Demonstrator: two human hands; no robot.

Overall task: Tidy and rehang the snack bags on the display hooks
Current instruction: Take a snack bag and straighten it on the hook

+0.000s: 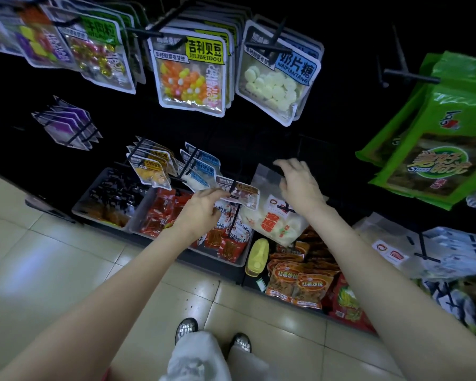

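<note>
My left hand [201, 209] pinches the left edge of a small snack bag with an orange label [243, 195], which sits on a thin black hook [235, 185] low on the dark display. My right hand [300, 185] rests with spread fingers on top of a large clear bag with red print [272, 221], hanging just right of the small bag. Whether the right hand grips that bag is unclear. To the left hang yellow-labelled bags [151, 171] and blue-labelled bags [201, 166] on their own hooks.
Above hang jelly-bean bags [190, 75], milk-tablet bags [278, 75] and more to the left. Green seaweed bags [434, 141] hang at right, with an empty hook [410, 75] above them. Grey bins of red packets [162, 215] and orange packets [305, 281] stand on the tiled floor [66, 257].
</note>
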